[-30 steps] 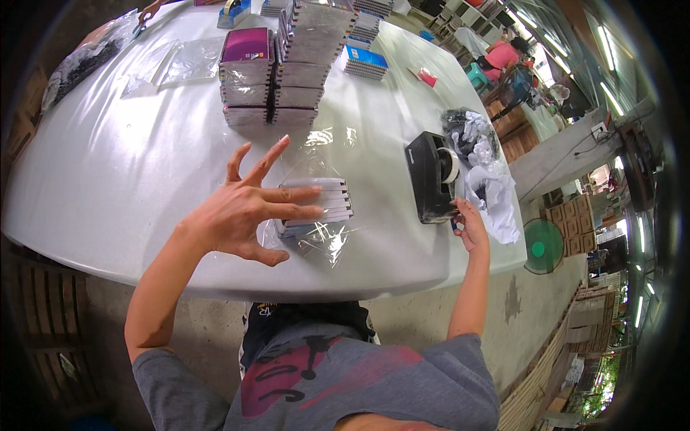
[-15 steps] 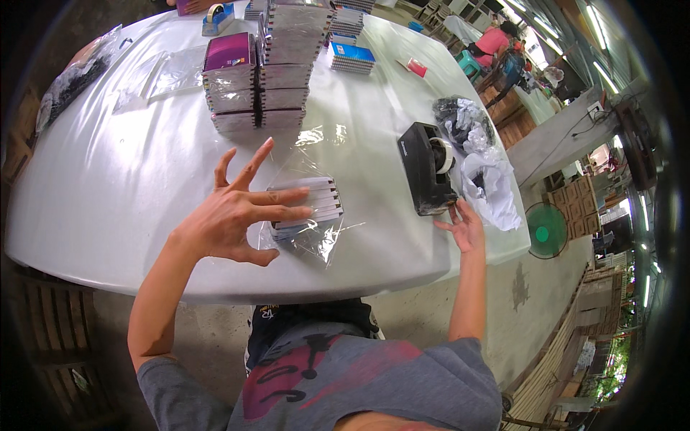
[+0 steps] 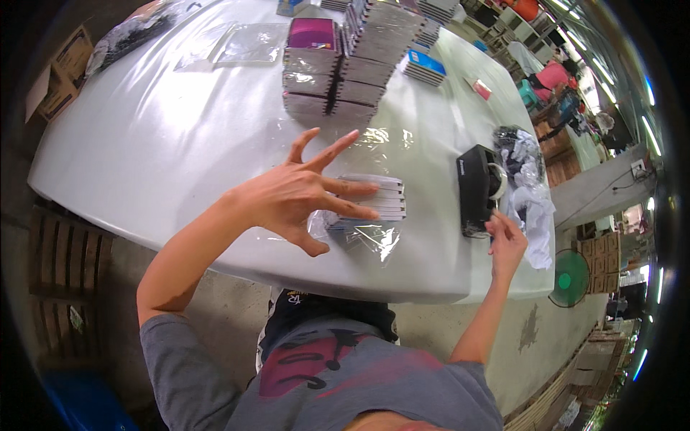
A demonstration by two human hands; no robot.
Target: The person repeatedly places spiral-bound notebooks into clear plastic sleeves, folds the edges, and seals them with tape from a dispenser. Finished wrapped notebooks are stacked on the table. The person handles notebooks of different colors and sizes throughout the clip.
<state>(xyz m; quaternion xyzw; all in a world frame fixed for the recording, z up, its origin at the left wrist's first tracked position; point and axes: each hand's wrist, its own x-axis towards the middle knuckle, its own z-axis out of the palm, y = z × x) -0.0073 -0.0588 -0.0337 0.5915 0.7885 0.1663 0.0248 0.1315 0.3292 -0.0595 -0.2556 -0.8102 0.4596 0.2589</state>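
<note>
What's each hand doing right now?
Left hand: open, spread, touching the white stack.
Right hand: half-curled at the black tape dispenser; whether it grips anything cannot be told.

The upper body is covered by a grey T-shirt with short sleeves that end above the elbows. The chest carries a print consisting of a solid magenta patch, curved black strokes and a fainter reddish smear extending across the fabric. The lower garment is black, with a small white marking near the waist; the left hand and right hand are bare.
</note>
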